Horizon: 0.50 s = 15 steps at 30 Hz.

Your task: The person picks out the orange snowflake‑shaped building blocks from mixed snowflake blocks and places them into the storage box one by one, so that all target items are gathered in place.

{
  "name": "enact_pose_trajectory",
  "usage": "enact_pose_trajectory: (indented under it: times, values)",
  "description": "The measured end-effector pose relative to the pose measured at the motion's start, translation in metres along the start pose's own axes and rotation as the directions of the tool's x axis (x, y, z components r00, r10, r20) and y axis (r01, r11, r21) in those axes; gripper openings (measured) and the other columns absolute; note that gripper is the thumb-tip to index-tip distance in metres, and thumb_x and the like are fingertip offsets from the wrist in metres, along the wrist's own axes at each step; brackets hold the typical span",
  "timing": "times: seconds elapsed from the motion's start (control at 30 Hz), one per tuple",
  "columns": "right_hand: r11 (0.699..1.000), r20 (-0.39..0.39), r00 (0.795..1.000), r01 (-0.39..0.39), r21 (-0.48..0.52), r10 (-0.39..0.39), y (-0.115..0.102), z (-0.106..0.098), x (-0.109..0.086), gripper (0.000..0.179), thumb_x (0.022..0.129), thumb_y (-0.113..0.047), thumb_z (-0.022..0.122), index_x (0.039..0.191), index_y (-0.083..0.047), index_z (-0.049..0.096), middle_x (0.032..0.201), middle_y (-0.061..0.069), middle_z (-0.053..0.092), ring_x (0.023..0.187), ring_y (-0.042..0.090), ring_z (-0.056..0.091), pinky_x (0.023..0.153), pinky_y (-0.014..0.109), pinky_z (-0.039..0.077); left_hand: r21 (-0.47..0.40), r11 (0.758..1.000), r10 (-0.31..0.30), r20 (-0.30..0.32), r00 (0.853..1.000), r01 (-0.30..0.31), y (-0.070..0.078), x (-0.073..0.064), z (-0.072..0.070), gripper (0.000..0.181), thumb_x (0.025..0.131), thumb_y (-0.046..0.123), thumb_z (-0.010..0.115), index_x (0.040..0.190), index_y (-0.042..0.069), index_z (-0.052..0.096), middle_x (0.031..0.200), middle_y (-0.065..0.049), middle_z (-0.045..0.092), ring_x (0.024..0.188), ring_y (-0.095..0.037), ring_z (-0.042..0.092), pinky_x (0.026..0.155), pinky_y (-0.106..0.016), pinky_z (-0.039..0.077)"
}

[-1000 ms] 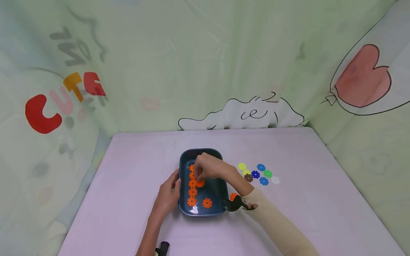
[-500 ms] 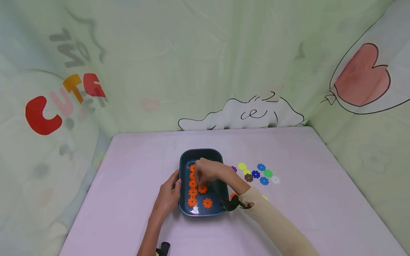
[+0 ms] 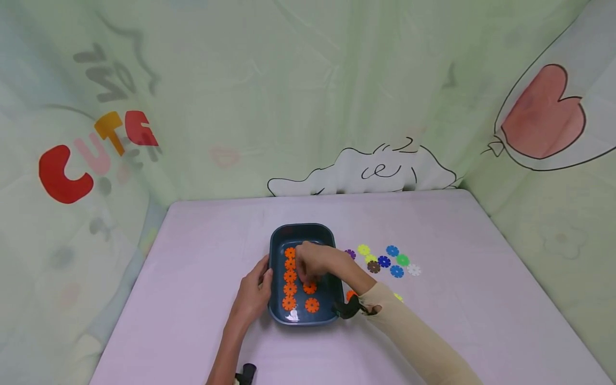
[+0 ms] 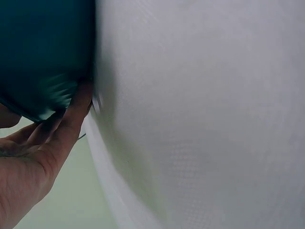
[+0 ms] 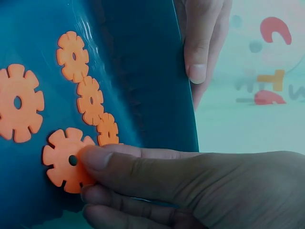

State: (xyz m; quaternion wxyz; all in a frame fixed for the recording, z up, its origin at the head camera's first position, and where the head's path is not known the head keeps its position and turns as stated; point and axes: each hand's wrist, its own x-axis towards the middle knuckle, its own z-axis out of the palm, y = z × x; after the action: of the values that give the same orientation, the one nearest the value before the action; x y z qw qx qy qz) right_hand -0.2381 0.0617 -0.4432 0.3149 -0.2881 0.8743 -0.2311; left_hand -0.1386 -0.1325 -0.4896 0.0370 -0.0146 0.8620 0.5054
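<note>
Behind and at both sides, a pale green cloth (image 3: 240, 107) with printed letters and a red heart. In front of it, a table (image 3: 207, 240) under a pale lilac cover. On the table, near the middle, a dark blue tray (image 3: 299, 232) with rounded corners, longer from front to back. To the right of the tray, a beige sleeve (image 3: 409, 331), with a black strap (image 3: 347, 307) near the wrist. At the left wall of the tray, on the outside, the left hand (image 3: 255, 287), with fingers nearly straight and touching the wall. Above the tray floor, the right hand (image 3: 314, 261), with fingers bent and with thumb and finger pinched on the edge of one orange disc (image 5: 59, 160). For this disc, a place inside the tray, just behind a lone orange disc (image 3: 312, 305); not possible to tell if in contact with the floor. Along the left side of the tray, a straight column of five orange discs (image 3: 290, 276), very close one after another. On the table to the right, a loose group of coloured discs (image 3: 386, 260). Smallest to the eye, half hidden by the sleeve, a yellow piece (image 3: 398, 297).
</note>
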Motion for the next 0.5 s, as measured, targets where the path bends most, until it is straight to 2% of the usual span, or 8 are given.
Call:
enact_pose_trajectory:
  times: [0.3, 0.5]
  values:
    - [1.0, 0.022, 1.0, -0.004, -0.011, 0.004, -0.0022, 0.0031, 0.0007, 0.017, 0.091, 0.005, 0.083, 0.076, -0.003, 0.079, 0.07, 0.004, 0.07, 0.057, 0.017, 0.063, 0.058, 0.025, 0.061, -0.002, 1.0, 0.019, 0.006, 1.0, -0.019, -0.0028, -0.0008, 0.0008, 0.051, 0.115, 0.015, 0.049, 0.164, 0.001, 0.042, 0.161, -0.021, 0.052, 0.142, -0.041, 0.058, 0.119, -0.055, 0.047]
    - [0.999, 0.018, 1.0, -0.01, -0.039, 0.011, -0.0017, 0.0028, 0.0025, 0.019, 0.091, 0.004, 0.084, 0.074, -0.005, 0.078, 0.069, 0.002, 0.068, 0.056, 0.016, 0.062, 0.057, 0.024, 0.06, 0.002, 1.0, 0.019, 0.005, 1.0, -0.019, -0.0014, 0.0, -0.0002, 0.051, 0.115, 0.016, 0.049, 0.164, 0.002, 0.042, 0.162, -0.021, 0.052, 0.143, -0.04, 0.057, 0.119, -0.054, 0.047]
